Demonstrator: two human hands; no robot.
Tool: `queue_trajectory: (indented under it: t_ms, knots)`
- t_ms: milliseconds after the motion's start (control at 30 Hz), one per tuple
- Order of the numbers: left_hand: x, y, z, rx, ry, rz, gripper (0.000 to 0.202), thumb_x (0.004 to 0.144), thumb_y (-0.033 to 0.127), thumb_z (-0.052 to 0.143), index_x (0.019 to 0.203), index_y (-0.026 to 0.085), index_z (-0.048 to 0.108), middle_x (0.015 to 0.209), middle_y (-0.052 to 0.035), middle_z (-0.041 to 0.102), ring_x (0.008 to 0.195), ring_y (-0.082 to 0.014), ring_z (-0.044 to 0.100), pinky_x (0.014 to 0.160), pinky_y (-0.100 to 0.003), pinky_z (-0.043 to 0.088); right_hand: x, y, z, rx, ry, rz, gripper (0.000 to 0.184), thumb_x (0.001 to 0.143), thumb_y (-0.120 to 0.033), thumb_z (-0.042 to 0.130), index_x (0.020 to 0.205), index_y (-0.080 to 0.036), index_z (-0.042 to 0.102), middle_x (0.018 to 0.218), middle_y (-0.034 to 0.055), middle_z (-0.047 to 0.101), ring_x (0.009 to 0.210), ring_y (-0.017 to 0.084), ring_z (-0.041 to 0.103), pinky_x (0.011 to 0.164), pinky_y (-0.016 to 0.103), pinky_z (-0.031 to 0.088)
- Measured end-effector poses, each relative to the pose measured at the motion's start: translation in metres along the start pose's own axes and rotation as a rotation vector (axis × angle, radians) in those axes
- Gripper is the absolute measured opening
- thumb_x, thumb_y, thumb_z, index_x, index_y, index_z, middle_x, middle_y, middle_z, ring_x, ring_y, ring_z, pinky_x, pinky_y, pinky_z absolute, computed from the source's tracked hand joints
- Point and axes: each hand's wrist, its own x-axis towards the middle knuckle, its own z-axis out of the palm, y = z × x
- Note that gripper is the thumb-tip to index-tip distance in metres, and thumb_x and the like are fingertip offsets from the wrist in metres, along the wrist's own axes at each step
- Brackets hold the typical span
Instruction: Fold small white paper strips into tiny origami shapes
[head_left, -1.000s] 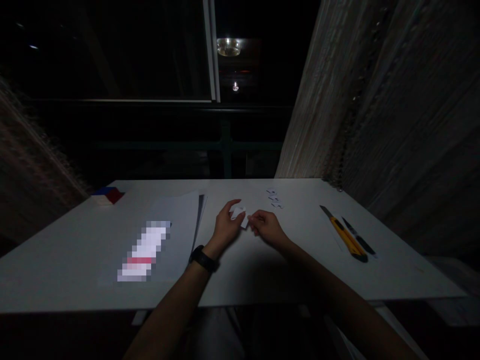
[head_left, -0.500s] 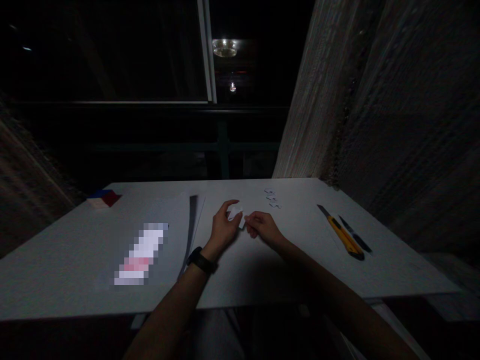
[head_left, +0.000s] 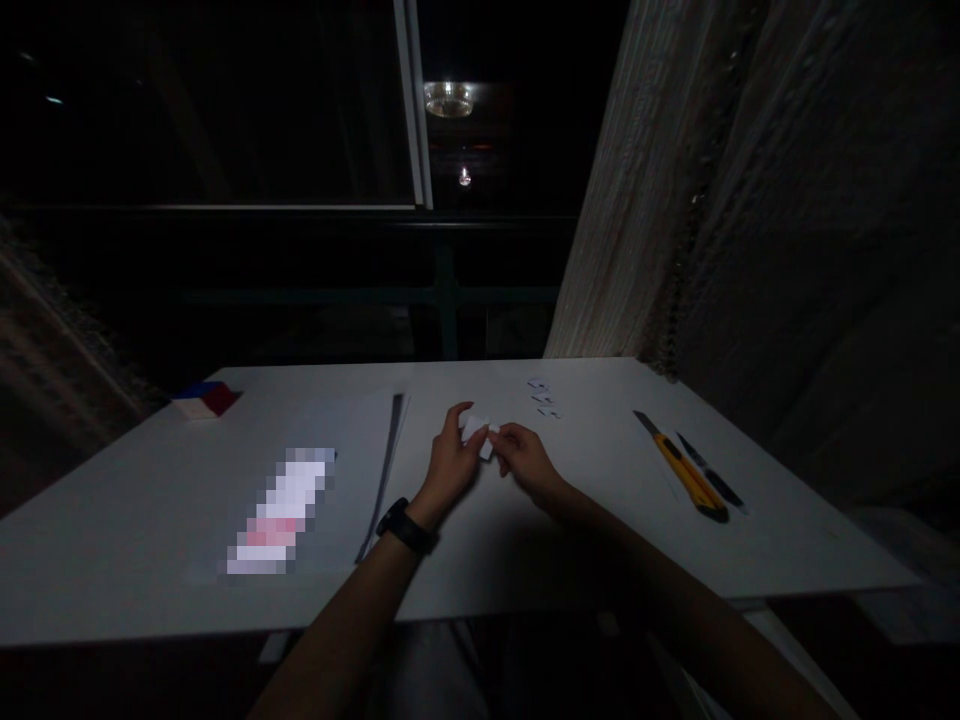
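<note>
Just above the middle of the white table, my left hand (head_left: pixel 452 458) pinches a small folded piece of white paper (head_left: pixel 474 428) between thumb and fingers. My right hand (head_left: pixel 527 457) meets it from the right, its thumb and forefinger closed on the paper's right edge. A narrow white flap shows below the fingertips. The exact folds are too dim to make out. Beyond my right hand, several small folded paper pieces (head_left: pixel 544 398) lie in a short row.
A yellow utility knife (head_left: pixel 688 474) lies at the right beside a dark pen-like tool (head_left: pixel 711 472). Left of my hands are white paper sheets (head_left: pixel 352 440) and a blurred bright rectangle (head_left: pixel 289 500). A red, blue and white cube (head_left: pixel 204 400) sits at the far left. Curtains (head_left: pixel 607 180) hang behind.
My right fingertips have come up against the paper's edge, touching where a small gap showed before. My left hand has shifted slightly right. The things on the table stay put.
</note>
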Motion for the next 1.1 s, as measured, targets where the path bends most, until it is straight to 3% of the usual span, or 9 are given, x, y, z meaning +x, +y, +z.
queue_trajectory:
  t_ms: [233,400,600,700,933,1100]
  knots:
    - [-0.002,-0.004,0.002,0.038,-0.024,0.005,0.048,0.079,0.037,0.048,0.122,0.019,0.04,0.076,-0.0035,0.061,0.06,-0.0142,0.054,0.058,-0.026,0.04,0.006,0.002,-0.006,-0.025,-0.071,0.117,0.035,0.064,-0.047,0.061,0.054,-0.016,0.049,0.041,-0.0043,0.048,0.032,0.006,0.04,0.033,0.02,0.031]
    - [-0.001,-0.008,0.002,0.094,-0.035,0.012,0.046,0.08,0.041,0.045,0.12,0.018,0.043,0.068,-0.0015,0.058,0.057,-0.0138,0.051,0.058,-0.026,0.039,0.005,0.003,-0.008,-0.053,-0.083,0.108,0.036,0.065,-0.047,0.061,0.052,-0.016,0.048,0.042,-0.0034,0.049,0.032,0.006,0.041,0.034,0.02,0.031]
    - [0.005,-0.013,0.003,0.056,-0.024,0.017,0.033,0.078,0.043,0.047,0.093,0.016,0.059,0.077,-0.0047,0.062,0.068,-0.0154,0.054,0.062,-0.026,0.04,0.003,0.0,-0.007,-0.097,-0.107,0.069,0.035,0.067,-0.047,0.058,0.053,-0.016,0.048,0.043,-0.0039,0.049,0.034,0.006,0.041,0.037,0.02,0.032]
    - [0.009,-0.014,0.004,0.036,-0.024,-0.017,0.033,0.074,0.046,0.051,0.075,0.015,0.062,0.069,-0.0038,0.061,0.065,-0.0149,0.053,0.059,-0.025,0.039,0.003,0.0,-0.006,-0.113,-0.09,0.09,0.031,0.066,-0.043,0.058,0.054,-0.017,0.045,0.041,-0.0049,0.048,0.033,0.006,0.039,0.037,0.02,0.029]
    - [0.012,-0.015,0.002,0.019,0.055,-0.076,0.034,0.062,0.046,0.063,0.077,0.015,0.065,0.06,0.0,0.057,0.056,-0.0116,0.047,0.052,-0.023,0.034,0.002,-0.006,-0.003,-0.175,-0.018,0.091,0.026,0.063,-0.037,0.06,0.055,-0.017,0.046,0.042,-0.0051,0.047,0.038,0.006,0.038,0.039,0.02,0.027]
    - [0.013,-0.015,0.001,-0.075,0.064,-0.127,0.031,0.06,0.042,0.066,0.069,0.013,0.065,0.058,-0.0013,0.057,0.054,-0.0117,0.047,0.051,-0.023,0.034,0.001,-0.007,-0.004,-0.188,-0.09,0.057,0.03,0.062,-0.042,0.062,0.055,-0.017,0.047,0.045,-0.0039,0.048,0.041,0.007,0.04,0.041,0.02,0.028]
